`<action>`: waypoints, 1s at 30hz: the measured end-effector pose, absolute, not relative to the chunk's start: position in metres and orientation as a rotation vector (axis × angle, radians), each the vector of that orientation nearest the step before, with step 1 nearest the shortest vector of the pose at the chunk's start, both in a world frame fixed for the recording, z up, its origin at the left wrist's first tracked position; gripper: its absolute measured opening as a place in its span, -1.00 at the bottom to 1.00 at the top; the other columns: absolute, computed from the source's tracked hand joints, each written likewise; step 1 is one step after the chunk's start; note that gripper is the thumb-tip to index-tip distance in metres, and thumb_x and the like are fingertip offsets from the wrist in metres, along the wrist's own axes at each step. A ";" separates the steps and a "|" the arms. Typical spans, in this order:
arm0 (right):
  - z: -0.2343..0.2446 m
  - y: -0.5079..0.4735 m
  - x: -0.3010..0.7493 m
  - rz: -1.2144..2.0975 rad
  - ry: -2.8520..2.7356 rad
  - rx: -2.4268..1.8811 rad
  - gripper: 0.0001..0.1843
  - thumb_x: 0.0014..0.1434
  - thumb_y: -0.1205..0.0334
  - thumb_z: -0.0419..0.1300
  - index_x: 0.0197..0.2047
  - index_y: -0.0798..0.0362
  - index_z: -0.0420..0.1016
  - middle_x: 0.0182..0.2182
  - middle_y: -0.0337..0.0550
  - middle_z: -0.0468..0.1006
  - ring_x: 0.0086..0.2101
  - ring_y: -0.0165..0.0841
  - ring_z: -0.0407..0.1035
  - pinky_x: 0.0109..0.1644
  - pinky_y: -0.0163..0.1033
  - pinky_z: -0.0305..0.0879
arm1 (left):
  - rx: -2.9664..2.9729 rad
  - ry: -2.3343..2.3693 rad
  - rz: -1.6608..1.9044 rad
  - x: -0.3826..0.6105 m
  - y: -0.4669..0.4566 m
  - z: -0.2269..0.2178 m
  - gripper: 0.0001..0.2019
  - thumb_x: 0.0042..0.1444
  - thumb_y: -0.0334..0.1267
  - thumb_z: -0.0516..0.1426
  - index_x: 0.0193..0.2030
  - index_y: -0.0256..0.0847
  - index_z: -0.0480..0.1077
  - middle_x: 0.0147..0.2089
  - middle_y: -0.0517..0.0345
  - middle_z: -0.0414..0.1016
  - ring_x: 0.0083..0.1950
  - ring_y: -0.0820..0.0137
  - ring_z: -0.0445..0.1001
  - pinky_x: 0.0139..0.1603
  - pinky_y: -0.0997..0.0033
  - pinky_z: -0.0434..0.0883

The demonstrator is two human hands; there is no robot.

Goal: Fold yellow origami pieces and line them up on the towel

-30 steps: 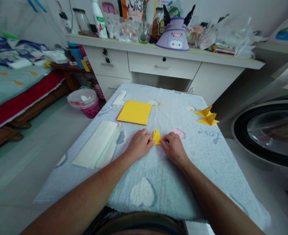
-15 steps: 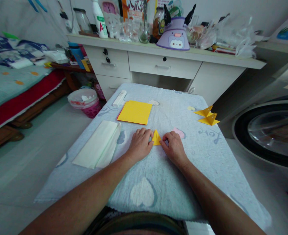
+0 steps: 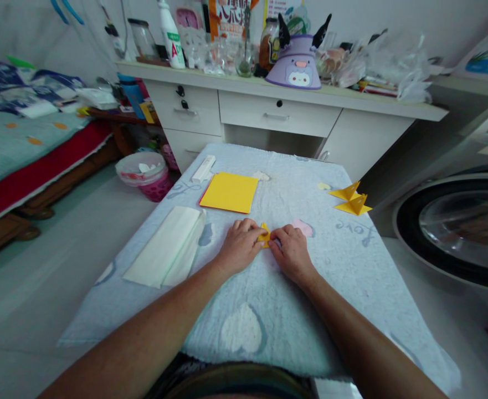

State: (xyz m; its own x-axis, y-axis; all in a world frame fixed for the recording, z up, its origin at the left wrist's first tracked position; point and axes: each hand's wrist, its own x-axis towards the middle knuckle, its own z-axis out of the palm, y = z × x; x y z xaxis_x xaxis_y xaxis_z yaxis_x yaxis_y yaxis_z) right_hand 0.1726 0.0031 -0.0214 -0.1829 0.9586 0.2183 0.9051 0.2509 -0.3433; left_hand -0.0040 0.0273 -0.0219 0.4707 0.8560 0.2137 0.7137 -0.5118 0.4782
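Between my hands, on the cloth-covered table (image 3: 244, 288), lies a small folded piece of yellow paper (image 3: 265, 244). My left hand (image 3: 240, 244) grips its left side, the thumb lying over its front. At the right edge, the closed fingers of my right hand (image 3: 291, 248) pinch the paper. Both hands partly hide it, and only its tip and lower middle show. Farther back lies a stack of square paper (image 3: 229, 192), yellow on top with a red edge below. Two folded yellow paper figures (image 3: 356, 205) stand at the table's right side.
A folded pale cloth or paper sheet (image 3: 164, 246) lies left of my hands. Behind it rests a narrow white box (image 3: 204, 168). A pink bin (image 3: 156, 185) stands on the floor at left, and a washing machine (image 3: 455, 227) at right. White drawers (image 3: 277, 113) stand behind the table.
My left thumb has moved right, over the front of the folded yellow paper. My right fingers have come in closer, so less of the paper shows.
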 end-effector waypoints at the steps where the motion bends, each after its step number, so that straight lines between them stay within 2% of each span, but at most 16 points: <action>1: -0.020 0.002 0.171 0.170 -2.151 -1.731 -0.85 0.25 0.21 0.12 -0.19 0.03 0.49 -0.23 -0.03 0.45 -0.21 -0.19 0.25 -0.09 -0.10 0.11 | 2.406 1.332 0.616 -0.004 0.027 -0.021 -0.71 0.19 -0.27 0.13 0.06 -0.05 0.43 0.02 0.09 0.35 0.04 0.23 0.27 0.13 0.20 0.25; 11: -0.017 -0.003 0.162 -0.040 -2.199 -1.840 -0.82 0.23 0.09 0.17 -0.15 -0.02 0.42 -0.21 0.00 0.43 -0.19 -0.11 0.22 -0.17 -0.08 0.10 | 2.474 1.411 0.535 -0.001 0.023 -0.019 -0.72 0.20 -0.18 0.16 0.06 0.00 0.36 0.07 0.10 0.32 0.04 0.20 0.25 0.05 0.17 0.25; 17: -0.012 -0.003 0.172 0.047 -2.168 -1.899 -0.75 0.24 0.07 0.16 -0.05 -0.04 0.43 -0.14 0.00 0.40 -0.14 -0.09 0.23 -0.13 -0.06 0.10 | 2.444 1.389 0.399 -0.006 0.026 -0.013 -0.61 0.19 -0.29 0.11 0.15 0.06 0.30 0.12 0.09 0.30 0.07 0.16 0.26 0.07 0.11 0.24; 21: -0.011 -0.003 0.178 0.083 -2.135 -1.960 -0.73 0.23 0.10 0.16 -0.02 -0.03 0.43 -0.11 0.00 0.40 -0.12 -0.09 0.23 -0.12 -0.06 0.11 | 2.416 1.366 0.374 -0.009 0.026 -0.010 -0.53 0.18 -0.32 0.07 0.24 0.02 0.20 0.17 0.06 0.28 0.11 0.14 0.25 0.12 0.08 0.23; 26: -0.019 -0.003 0.186 0.136 -2.080 -1.888 -0.77 0.27 0.16 0.07 -0.06 0.05 0.41 -0.09 0.01 0.41 -0.09 -0.09 0.22 -0.07 -0.02 0.12 | 2.257 1.291 0.541 -0.016 0.030 -0.016 -0.43 0.09 -0.41 0.05 0.27 -0.13 0.10 0.18 0.01 0.32 0.18 0.18 0.26 0.23 0.06 0.19; 30: -0.022 -0.001 0.193 0.245 -1.976 -1.701 -0.78 0.30 0.26 -0.02 -0.09 0.02 0.42 -0.15 -0.05 0.42 -0.09 -0.15 0.23 -0.01 -0.02 0.13 | 2.045 1.253 0.795 -0.019 0.035 -0.023 -0.61 0.13 -0.38 0.02 0.13 -0.19 0.22 0.03 0.02 0.42 0.12 0.24 0.34 0.20 0.12 0.27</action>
State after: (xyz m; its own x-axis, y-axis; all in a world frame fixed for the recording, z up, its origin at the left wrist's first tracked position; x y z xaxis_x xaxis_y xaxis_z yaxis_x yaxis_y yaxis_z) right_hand 0.1929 -0.0013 -0.0218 -0.0787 0.9614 0.2637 0.8681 0.1962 -0.4560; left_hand -0.0192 0.0348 -0.0229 0.3734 0.9107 0.1766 0.5480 -0.3702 0.7501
